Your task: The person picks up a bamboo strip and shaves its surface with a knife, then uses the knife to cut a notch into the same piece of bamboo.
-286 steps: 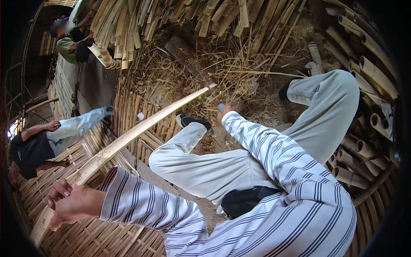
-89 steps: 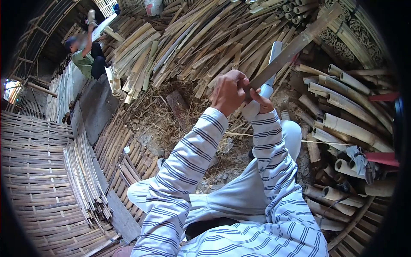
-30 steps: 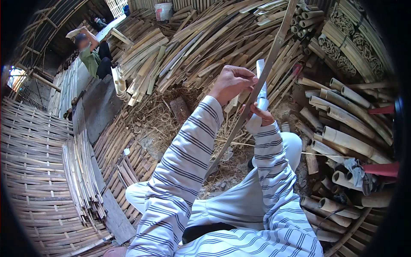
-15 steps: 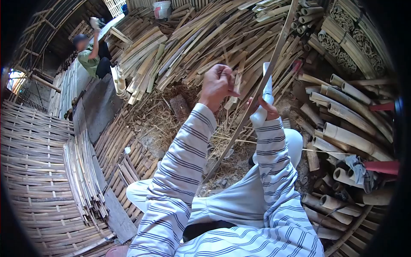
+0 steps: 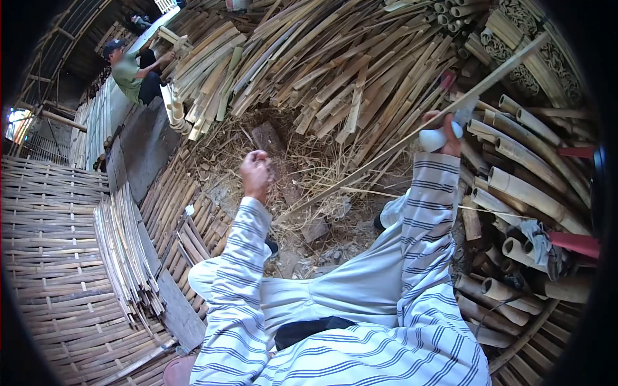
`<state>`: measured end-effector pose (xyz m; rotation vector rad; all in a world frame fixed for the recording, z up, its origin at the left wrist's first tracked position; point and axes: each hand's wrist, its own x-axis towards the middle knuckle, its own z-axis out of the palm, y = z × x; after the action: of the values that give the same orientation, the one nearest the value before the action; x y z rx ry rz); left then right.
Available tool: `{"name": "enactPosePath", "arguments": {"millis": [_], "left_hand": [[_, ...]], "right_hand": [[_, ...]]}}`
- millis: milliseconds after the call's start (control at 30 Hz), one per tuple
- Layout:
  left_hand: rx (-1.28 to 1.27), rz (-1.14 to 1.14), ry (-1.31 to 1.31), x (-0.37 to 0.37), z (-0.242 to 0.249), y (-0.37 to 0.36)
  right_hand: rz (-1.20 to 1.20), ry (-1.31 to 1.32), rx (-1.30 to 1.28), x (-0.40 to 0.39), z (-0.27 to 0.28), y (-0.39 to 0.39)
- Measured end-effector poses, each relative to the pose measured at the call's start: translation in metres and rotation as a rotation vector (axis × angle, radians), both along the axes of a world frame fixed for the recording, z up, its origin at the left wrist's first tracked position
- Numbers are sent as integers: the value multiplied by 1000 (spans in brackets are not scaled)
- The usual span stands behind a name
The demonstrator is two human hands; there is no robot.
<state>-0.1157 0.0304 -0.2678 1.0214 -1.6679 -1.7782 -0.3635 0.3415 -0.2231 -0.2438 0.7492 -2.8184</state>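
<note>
A long, flat bamboo strip (image 5: 367, 168) slants from the littered floor up to the right. At its upper half my right hand (image 5: 450, 136) is closed around a white tool with a rounded end (image 5: 432, 139). The strip passes against this hand and the tool. A pale, blurred part of the tool extends beyond my fingers, and its exact kind is hard to make out. My left hand (image 5: 257, 172) is raised left of the strip, apart from it, with curled fingers. Whatever is between those fingers, if anything, is too small to tell.
Split bamboo slats (image 5: 309, 58) are heaped ahead. Cut bamboo poles (image 5: 534, 199) lie stacked at right. Shavings and a wood block (image 5: 267, 136) cover the floor between my legs. A woven bamboo panel (image 5: 51, 244) spans the left. Another person (image 5: 132, 77) sits at the far left.
My right hand has moved right with the white tool, and the strip now slants lower. My left hand has moved left and down. The other person's raised arm has come down to the slats.
</note>
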Motion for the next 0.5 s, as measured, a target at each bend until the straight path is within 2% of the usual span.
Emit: {"name": "enactPosePath", "arguments": {"millis": [33,67,100,133,167,233,333,367,400,433,467,500], "left_hand": [[-167,81,-85,16,-15,-17],[-327,118,-55,37,-39,-40],[-591,174,-114,55,-34,-46],[-727,187,-251,81,-59,-80],[-613,162,-300,98,-40,-79],[-490,142,-210,128,-49,-97],[-680,74,-246,146,-70,-114],[-691,89,-369,140,-55,-99],[-662,155,-304,136,-75,-101],[-772,240,-436,123,-70,-81],[-603,198,-584,108,-39,-49],[-683,164,-486,101,-59,-43]], "right_hand": [[-49,-53,-46,-6,-3,8],[33,-128,-210,-17,-10,20],[80,-99,-406,-15,-6,25],[-6,-124,-409,-19,-8,31],[-93,-151,-412,-24,-11,36],[-152,-142,-381,-24,-10,41],[-92,-143,-492,-24,-8,40],[-94,-125,-485,-22,-6,37],[-117,-139,-511,-19,-3,32],[-121,-121,-523,-22,-6,29],[-124,-138,-481,-19,-4,26],[-127,-153,-440,-15,-2,23]]}}
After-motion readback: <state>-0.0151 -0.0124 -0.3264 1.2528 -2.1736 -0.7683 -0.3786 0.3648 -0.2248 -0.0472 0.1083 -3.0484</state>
